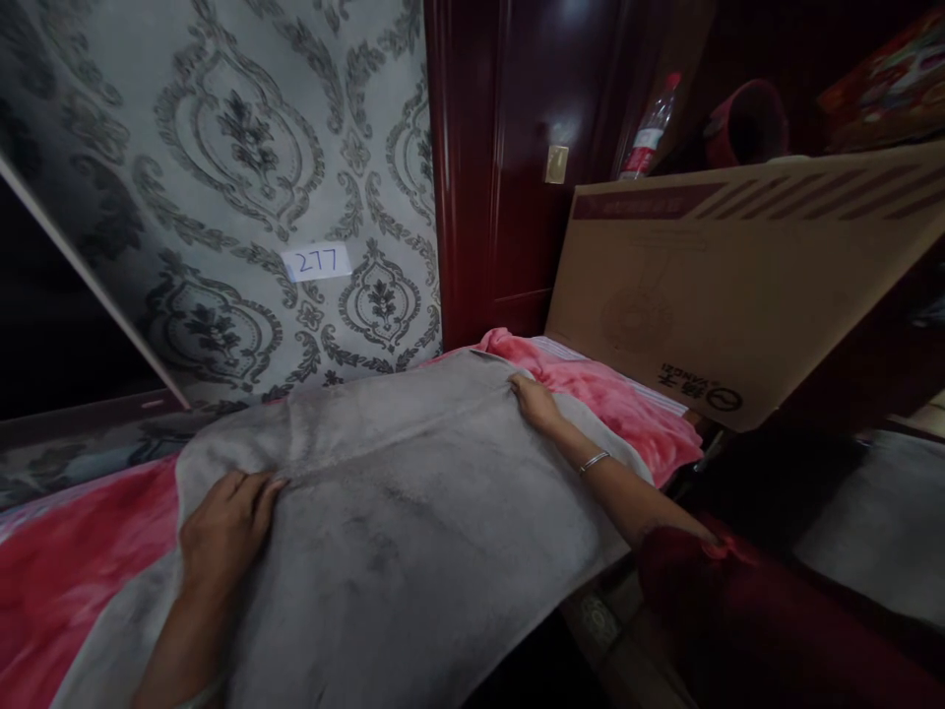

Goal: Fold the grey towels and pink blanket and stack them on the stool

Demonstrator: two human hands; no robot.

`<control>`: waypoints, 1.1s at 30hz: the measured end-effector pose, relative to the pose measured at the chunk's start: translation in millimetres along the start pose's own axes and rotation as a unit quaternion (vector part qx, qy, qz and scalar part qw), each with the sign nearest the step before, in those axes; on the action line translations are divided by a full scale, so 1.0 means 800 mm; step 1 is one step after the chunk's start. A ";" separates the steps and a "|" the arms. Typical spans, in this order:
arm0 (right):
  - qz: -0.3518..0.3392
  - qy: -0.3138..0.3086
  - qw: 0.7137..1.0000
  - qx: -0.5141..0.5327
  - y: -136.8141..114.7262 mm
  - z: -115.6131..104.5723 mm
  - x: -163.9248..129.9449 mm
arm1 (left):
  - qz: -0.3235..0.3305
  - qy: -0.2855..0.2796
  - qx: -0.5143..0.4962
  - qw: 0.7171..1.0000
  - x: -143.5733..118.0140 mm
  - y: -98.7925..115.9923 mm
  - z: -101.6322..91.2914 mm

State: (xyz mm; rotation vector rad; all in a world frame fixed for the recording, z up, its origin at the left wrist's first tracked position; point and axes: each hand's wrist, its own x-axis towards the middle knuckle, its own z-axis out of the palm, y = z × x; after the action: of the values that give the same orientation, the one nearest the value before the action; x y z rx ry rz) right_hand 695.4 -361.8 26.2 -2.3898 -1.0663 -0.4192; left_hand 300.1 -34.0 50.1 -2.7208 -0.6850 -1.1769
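Note:
A grey plush cloth [443, 512] is spread over a pink and red blanket [605, 389], with a long crease running across the cloth. At the left end of the crease, my left hand [227, 527] is closed, its thumb and fingers pinching the fabric. My right hand [535, 402] pinches the same fold at its far right end, fingers closed on it. The cloth lies nearly flat between my hands, and its near side hangs over the front edge. The red blanket shows on both sides of it.
Behind the blanket stands a patterned wall [243, 177] with a paper label [317, 262] reading 277. A dark red door [509, 197] adjoins it. To the right are a large cardboard box [664, 286] and a plastic bottle [650, 133]. A dark screen-like panel [59, 305] is at left.

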 end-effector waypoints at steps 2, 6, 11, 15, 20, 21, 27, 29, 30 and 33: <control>-0.020 -0.011 1.000 -0.003 0.002 -0.008 0.002 | -0.001 0.005 0.001 1.000 0.000 -0.001 -0.002; -0.049 -0.021 0.999 0.000 0.009 -0.018 0.003 | 0.008 -0.003 0.005 1.000 0.002 -0.001 -0.004; -0.026 -0.005 0.999 0.021 0.033 -0.028 0.004 | -0.001 -0.014 0.001 1.000 0.002 -0.001 -0.004; 0.069 0.016 0.997 0.033 0.069 -0.032 0.003 | -0.015 -0.020 -0.024 0.999 0.004 -0.001 -0.005; 0.136 -0.003 0.988 0.070 0.096 -0.022 0.008 | -0.016 -0.012 -0.049 0.999 0.005 -0.002 -0.004; 0.139 -0.008 0.987 0.080 0.098 -0.019 0.010 | -0.018 -0.012 -0.047 0.999 0.005 -0.003 -0.004; 0.170 -0.056 0.974 0.137 0.102 -0.001 0.023 | -0.032 -0.056 -0.007 0.998 0.004 -0.009 0.002; 0.193 -0.066 0.967 0.151 0.105 -0.001 0.027 | -0.040 -0.072 0.008 0.997 0.004 -0.009 0.002; 0.205 -0.063 0.964 0.158 0.108 -0.003 0.029 | -0.044 -0.078 0.014 0.996 0.005 -0.008 0.001; 0.237 -0.026 0.953 0.184 0.117 -0.012 0.035 | -0.047 -0.086 0.021 0.995 0.005 -0.005 -0.001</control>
State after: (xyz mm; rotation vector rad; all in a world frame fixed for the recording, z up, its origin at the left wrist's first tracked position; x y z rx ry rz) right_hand 783.4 -404.2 18.3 -2.2207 -0.4986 0.0144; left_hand 300.3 -28.7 53.2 -2.8055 -0.8561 -0.9417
